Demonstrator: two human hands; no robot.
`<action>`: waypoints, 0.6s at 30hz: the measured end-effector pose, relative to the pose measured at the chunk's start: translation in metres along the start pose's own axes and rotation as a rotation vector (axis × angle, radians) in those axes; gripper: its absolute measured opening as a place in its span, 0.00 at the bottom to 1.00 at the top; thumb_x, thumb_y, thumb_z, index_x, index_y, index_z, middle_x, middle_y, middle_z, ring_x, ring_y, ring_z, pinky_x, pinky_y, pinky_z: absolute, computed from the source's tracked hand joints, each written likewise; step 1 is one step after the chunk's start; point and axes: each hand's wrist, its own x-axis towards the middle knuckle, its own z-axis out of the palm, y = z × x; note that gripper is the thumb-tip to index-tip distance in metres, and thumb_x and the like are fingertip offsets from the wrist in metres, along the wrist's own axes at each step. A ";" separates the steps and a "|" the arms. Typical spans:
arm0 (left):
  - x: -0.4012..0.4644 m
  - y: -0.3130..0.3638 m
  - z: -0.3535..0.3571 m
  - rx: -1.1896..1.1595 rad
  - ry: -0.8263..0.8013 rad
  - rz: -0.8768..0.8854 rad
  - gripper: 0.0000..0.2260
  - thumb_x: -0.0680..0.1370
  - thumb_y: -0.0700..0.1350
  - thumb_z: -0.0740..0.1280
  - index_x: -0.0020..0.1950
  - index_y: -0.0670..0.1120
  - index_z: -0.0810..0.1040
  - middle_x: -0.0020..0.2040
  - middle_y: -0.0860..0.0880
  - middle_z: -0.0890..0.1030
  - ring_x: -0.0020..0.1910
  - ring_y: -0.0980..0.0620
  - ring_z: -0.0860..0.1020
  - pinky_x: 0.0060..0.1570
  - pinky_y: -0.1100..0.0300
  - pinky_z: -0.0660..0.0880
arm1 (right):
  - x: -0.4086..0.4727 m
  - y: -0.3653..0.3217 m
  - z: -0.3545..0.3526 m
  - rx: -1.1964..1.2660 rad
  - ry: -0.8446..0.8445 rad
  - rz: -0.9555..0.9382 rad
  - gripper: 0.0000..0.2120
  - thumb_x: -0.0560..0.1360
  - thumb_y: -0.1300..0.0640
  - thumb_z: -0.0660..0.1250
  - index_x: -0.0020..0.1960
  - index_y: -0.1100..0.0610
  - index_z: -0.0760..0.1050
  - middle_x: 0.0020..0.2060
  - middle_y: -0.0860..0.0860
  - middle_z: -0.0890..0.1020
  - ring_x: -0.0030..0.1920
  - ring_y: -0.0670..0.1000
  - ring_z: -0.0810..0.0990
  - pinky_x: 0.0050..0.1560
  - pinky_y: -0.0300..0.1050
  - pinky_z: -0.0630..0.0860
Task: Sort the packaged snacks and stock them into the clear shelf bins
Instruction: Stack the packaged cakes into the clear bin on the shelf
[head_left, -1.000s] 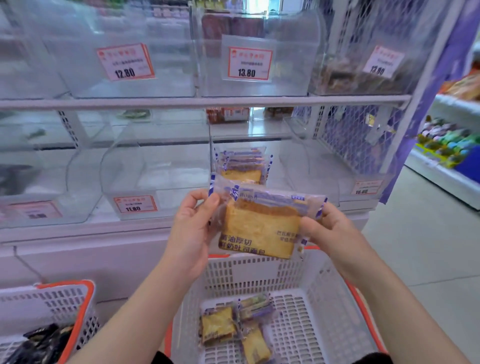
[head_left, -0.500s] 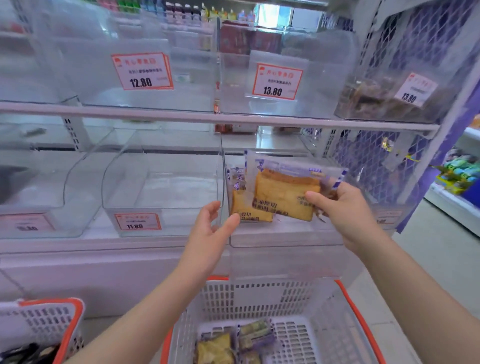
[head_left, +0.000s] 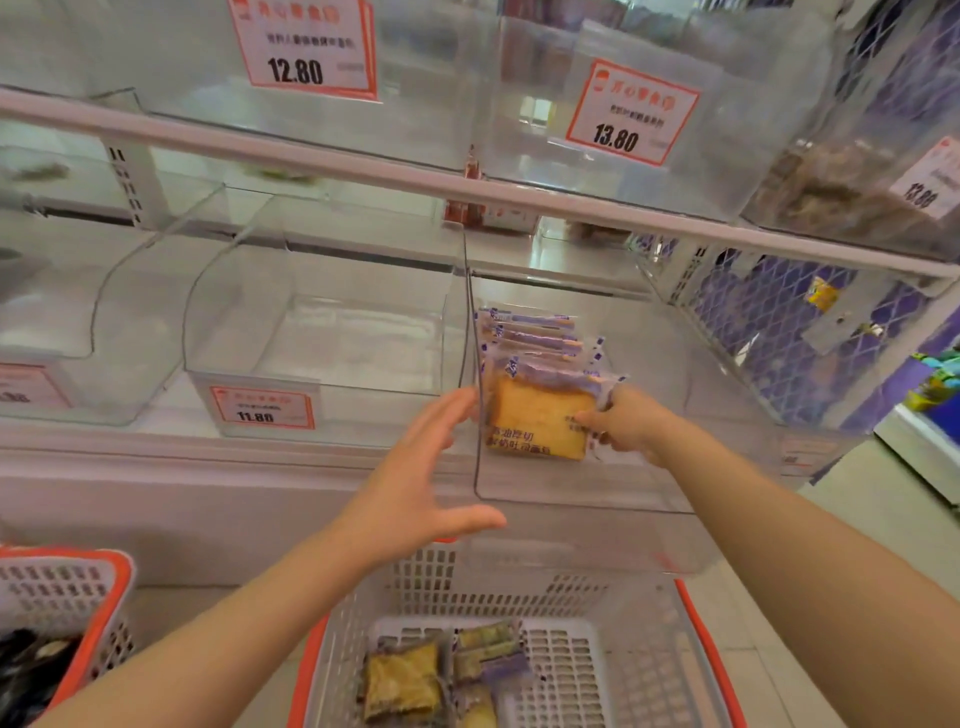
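Observation:
My right hand (head_left: 626, 423) pinches the right edge of a packaged toast slice (head_left: 537, 418) and holds it upright inside a clear shelf bin (head_left: 582, 493), at the front of a row of several like packets (head_left: 524, 338). My left hand (head_left: 415, 483) hovers open just left of that bin's corner, fingers spread, holding nothing. Below, a white basket with an orange rim (head_left: 691, 618) holds a few more wrapped snacks (head_left: 436, 675).
An empty clear bin (head_left: 322, 364) with an 11.80 tag stands left of the stocked one. Upper-shelf bins carry 12.80 and 13.80 tags. A second basket (head_left: 62, 603) with dark packets sits at the lower left. Wire mesh closes off the shelf on the right.
My left hand let go of the toast packet and opened. My right hand carried the packet forward and down into the bin, against the row of packets.

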 end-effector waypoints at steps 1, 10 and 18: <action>0.000 0.000 0.000 0.005 0.005 0.008 0.47 0.60 0.64 0.71 0.73 0.54 0.55 0.74 0.55 0.59 0.70 0.63 0.62 0.67 0.69 0.62 | 0.002 0.001 0.001 0.005 -0.025 0.019 0.14 0.77 0.60 0.65 0.36 0.47 0.68 0.33 0.54 0.74 0.32 0.49 0.70 0.32 0.41 0.69; -0.002 0.004 0.001 0.020 0.028 -0.002 0.44 0.63 0.57 0.74 0.75 0.51 0.58 0.71 0.59 0.62 0.65 0.67 0.66 0.63 0.69 0.66 | -0.008 -0.009 0.006 0.151 -0.134 0.060 0.06 0.75 0.59 0.68 0.47 0.63 0.74 0.41 0.55 0.77 0.37 0.48 0.75 0.46 0.46 0.79; -0.016 0.003 0.018 -0.084 0.211 -0.041 0.28 0.69 0.45 0.74 0.65 0.58 0.67 0.64 0.55 0.71 0.60 0.63 0.72 0.58 0.62 0.73 | -0.083 0.003 -0.009 -0.120 0.429 -0.470 0.04 0.76 0.58 0.64 0.48 0.57 0.76 0.40 0.47 0.76 0.42 0.48 0.75 0.40 0.37 0.69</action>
